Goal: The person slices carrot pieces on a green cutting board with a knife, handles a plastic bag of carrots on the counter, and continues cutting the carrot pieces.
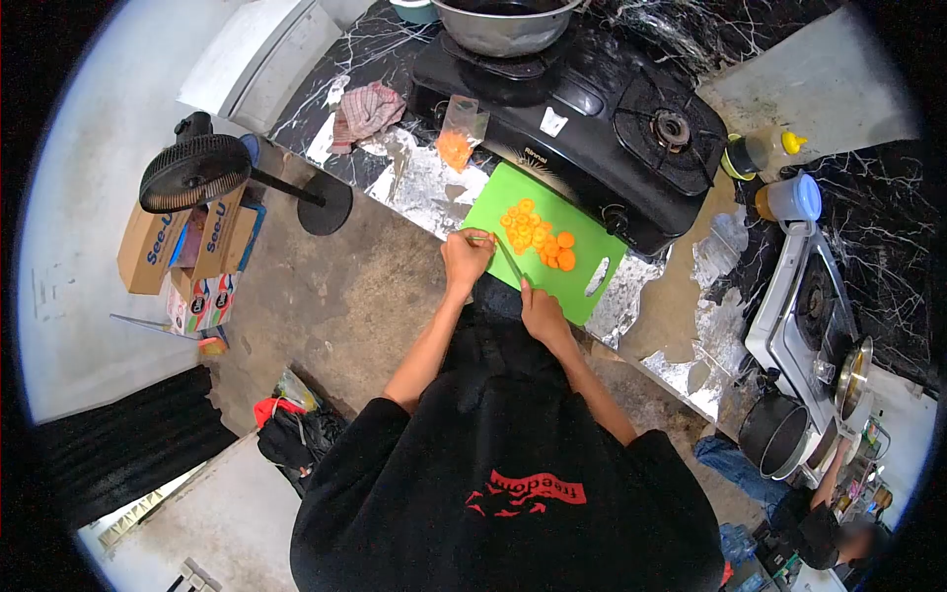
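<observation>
A green cutting board [503, 192] lies at the counter's edge in front of me. On it rest sliced carrots [528, 229], with larger round slices [559, 255] toward the right. My right hand [545, 314] is closed around the handle of a knife [511, 260], whose blade angles up and left over the board's near edge. At the board's left edge, my left hand [467, 260] has its fingers pinched together around a small orange carrot end, mostly hidden by the fingers. The knife tip is close to these fingers and beside the slices.
Behind the board stands a black gas stove [582, 148] bearing a metal basin [508, 30]. A clear container with orange bits [455, 148] and a cloth [370, 113] lie left. A white stove [794, 335] and pots [772, 434] are right; another person [814, 518] is lower right.
</observation>
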Action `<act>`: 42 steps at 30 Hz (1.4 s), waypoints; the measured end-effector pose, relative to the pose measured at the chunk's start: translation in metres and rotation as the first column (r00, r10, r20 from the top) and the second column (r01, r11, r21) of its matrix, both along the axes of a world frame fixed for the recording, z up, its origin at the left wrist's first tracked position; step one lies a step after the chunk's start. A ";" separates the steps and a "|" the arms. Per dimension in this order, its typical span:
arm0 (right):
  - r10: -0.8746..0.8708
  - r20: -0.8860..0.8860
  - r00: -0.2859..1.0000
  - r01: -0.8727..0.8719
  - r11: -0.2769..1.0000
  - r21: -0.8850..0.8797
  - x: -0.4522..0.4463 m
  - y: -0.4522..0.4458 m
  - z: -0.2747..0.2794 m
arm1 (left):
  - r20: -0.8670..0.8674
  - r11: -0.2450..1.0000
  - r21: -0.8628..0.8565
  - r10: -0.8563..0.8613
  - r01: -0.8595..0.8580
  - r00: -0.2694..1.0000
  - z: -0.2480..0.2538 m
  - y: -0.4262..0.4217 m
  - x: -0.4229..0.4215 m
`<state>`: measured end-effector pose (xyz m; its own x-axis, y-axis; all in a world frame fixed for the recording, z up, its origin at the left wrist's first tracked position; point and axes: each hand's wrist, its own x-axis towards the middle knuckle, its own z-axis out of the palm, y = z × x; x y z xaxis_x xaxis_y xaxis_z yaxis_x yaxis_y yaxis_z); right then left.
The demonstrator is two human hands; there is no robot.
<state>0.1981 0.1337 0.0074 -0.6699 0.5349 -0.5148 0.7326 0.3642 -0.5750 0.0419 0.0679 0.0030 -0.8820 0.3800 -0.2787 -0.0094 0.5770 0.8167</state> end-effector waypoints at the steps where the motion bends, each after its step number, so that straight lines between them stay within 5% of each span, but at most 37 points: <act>1: 0.001 0.001 1.000 -0.001 1.000 0.020 0.000 -0.001 -0.005 | 0.003 1.000 0.004 -0.001 0.001 1.000 0.000 0.000 0.000; 20: 0.083 0.044 0.996 -0.091 0.969 0.230 -0.027 0.003 0.016 | -0.003 1.000 0.026 0.015 -0.015 1.000 -0.006 -0.001 -0.003; 25: 0.053 0.072 0.996 -0.064 0.983 0.172 -0.010 0.005 0.018 | 0.129 0.993 0.114 0.006 -0.021 0.992 -0.018 -0.003 -0.007; 33: 0.013 0.114 0.993 -0.022 0.997 0.080 0.005 0.003 0.014 | 0.107 0.997 0.076 0.020 -0.028 0.994 -0.031 -0.004 -0.007; 42: -0.014 -0.019 1.000 0.015 0.999 0.041 0.000 0.002 0.009 | 0.121 0.996 0.076 0.044 -0.054 0.992 -0.016 -0.002 -0.003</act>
<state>0.1976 0.1356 0.0166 -0.6711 0.5652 -0.4797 0.7274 0.3772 -0.5733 0.0385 0.0655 -0.0133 -0.8627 0.3620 -0.3532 -0.1358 0.5069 0.8512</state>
